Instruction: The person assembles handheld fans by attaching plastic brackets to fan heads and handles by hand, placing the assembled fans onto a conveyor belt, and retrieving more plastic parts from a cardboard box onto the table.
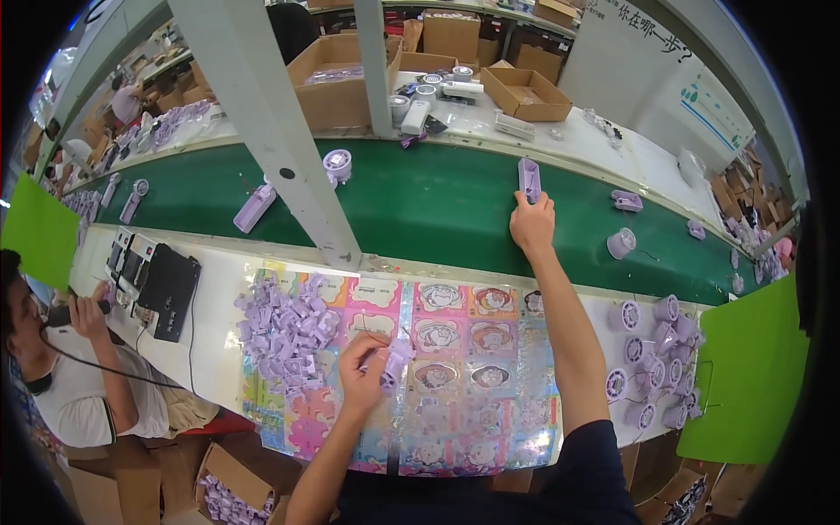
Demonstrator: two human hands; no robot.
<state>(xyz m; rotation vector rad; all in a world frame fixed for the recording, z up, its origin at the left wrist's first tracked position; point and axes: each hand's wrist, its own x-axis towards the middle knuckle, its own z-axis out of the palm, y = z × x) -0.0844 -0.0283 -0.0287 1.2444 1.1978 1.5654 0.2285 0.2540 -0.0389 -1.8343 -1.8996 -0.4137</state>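
Over the patterned mat, my left hand is closed round a lilac round plastic fan part; a thin wire shows above the fingers. My right arm stretches across the green conveyor belt. There my right hand grips the near end of a long, hollow lilac handle shell. A heap of small lilac plastic pieces lies on the mat, left of my left hand. To the right of the mat stand several lilac fan heads with thin wires.
A metal post rises between bench and belt. More lilac parts ride the belt. At the left, a co-worker holds a dark tool beside a black device. Cardboard boxes stand beyond the belt; a green panel borders the right.
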